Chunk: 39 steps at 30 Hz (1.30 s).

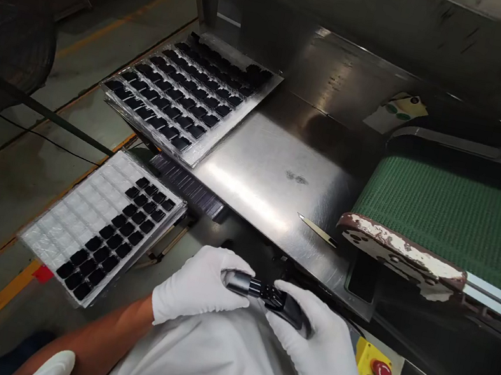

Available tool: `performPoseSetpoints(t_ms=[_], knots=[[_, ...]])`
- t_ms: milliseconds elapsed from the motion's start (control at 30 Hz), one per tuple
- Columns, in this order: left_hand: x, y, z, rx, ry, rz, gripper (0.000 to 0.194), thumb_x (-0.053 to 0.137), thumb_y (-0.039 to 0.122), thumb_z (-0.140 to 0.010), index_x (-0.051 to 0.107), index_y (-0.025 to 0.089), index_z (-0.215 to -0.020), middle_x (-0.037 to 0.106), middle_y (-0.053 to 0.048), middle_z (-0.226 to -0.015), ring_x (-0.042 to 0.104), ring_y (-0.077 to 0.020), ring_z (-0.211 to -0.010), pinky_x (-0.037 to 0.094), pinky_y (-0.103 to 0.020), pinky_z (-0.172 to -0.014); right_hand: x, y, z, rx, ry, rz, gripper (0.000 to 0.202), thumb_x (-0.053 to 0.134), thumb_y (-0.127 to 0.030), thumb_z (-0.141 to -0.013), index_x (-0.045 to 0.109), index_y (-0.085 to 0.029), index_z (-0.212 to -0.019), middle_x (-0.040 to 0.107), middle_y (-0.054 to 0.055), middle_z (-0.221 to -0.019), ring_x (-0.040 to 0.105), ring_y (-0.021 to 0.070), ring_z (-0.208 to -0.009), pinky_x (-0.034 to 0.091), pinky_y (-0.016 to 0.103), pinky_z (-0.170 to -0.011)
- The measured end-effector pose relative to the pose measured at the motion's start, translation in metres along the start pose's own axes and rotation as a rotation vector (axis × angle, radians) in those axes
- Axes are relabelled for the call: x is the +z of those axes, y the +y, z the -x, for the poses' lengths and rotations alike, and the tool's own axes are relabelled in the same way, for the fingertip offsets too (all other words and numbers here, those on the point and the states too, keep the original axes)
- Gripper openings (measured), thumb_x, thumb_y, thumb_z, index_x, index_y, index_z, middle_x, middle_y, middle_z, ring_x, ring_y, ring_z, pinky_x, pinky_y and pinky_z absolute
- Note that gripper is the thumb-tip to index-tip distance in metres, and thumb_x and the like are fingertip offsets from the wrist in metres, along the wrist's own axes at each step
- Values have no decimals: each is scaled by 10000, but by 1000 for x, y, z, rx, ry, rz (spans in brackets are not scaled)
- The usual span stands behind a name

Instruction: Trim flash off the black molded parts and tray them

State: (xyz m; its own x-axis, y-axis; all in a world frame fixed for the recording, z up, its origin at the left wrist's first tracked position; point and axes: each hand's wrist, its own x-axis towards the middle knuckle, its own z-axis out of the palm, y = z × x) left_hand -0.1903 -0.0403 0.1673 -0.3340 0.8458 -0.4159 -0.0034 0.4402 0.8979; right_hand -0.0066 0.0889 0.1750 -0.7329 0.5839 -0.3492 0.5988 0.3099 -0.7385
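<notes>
Both my hands wear white gloves and meet in front of my lap. My left hand (206,286) pinches a glossy dark grey, block-like piece (240,283) with a narrower ribbed end. Around a black, curved piece (290,309) my right hand (324,343) is closed. The two pieces come together between my fingertips; whether they are joined I cannot tell. To the left of my hands lies a clear plastic tray (66,213), its right part filled with small black square parts (127,229).
A fuller tray (224,144) of black parts lies on the steel table (265,158). Tweezers (318,230) and a dark phone-like slab (363,278) rest near the table's edge. At right are a green conveyor belt (458,218) and a yellow button box (376,371).
</notes>
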Motion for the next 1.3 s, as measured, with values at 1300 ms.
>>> performPoseSetpoints(t_ms=[1300], knots=[[14, -25, -6, -494, -16, 890, 300, 761, 315, -762, 643, 125, -961, 705, -107, -873, 736, -216, -759, 477, -197, -496, 52, 31, -37, 389, 161, -1163, 395, 860, -329, -636, 654, -195, -945, 690, 4, -877, 686, 145, -754, 579, 248, -675]])
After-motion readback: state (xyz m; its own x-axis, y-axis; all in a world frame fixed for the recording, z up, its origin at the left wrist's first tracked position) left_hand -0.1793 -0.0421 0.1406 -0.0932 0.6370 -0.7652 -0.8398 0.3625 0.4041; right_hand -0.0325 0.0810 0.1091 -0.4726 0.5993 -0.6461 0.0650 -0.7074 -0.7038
